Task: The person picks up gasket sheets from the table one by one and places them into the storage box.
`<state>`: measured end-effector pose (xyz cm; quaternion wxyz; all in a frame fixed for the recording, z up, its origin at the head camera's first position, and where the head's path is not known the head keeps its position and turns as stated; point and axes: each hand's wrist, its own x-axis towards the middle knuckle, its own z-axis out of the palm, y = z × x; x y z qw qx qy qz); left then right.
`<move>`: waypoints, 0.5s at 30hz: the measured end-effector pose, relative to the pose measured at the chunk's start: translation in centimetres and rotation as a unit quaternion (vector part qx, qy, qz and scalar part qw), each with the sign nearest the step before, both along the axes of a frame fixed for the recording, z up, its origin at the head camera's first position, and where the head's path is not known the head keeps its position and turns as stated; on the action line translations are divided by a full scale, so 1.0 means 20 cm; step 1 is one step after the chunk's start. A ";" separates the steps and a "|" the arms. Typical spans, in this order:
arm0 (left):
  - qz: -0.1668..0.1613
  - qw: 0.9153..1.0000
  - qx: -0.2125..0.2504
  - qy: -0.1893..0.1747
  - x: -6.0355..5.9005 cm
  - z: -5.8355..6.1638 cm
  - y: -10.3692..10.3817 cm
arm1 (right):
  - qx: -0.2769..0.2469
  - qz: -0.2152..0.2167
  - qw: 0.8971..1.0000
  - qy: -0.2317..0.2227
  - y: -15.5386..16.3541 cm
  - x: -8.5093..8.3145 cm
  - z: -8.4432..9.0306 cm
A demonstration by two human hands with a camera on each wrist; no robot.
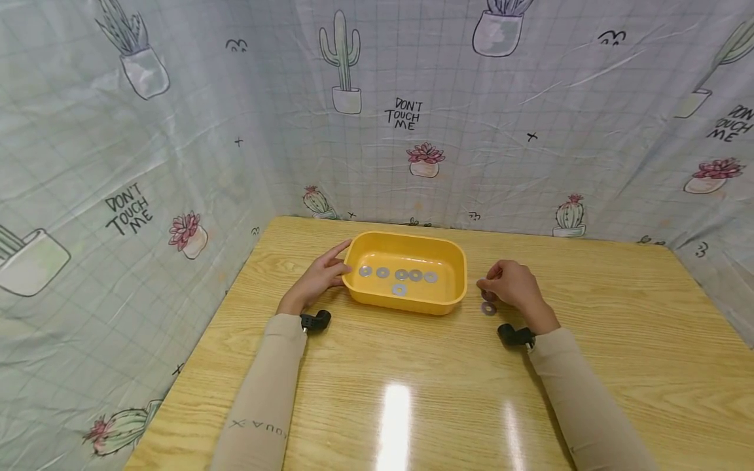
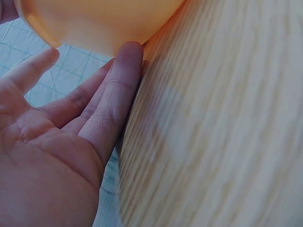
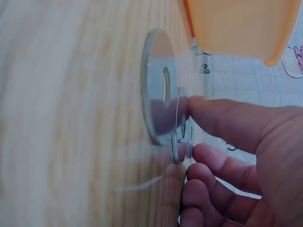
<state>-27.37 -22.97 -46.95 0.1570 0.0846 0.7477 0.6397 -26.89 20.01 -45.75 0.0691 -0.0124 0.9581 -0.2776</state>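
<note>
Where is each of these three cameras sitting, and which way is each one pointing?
Head: worn on the head, looking forward and down at the table, the yellow tray, both sleeves and both hands.
Left wrist: on the left wrist, looking along the palm; the left hand has its fingertips against the tray.
Right wrist: on the right wrist, looking past the right hand, which pinches a washer beside a washer on the table.
Shared: all three show the tray and the table.

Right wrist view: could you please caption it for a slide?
Right hand pinches a small washer above a larger washer lying on the table.
</note>
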 end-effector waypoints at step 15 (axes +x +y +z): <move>-0.001 1.000 -0.002 -0.002 0.00 0.00 0.00 | -0.017 0.016 1.000 -0.002 0.02 -0.03 -0.02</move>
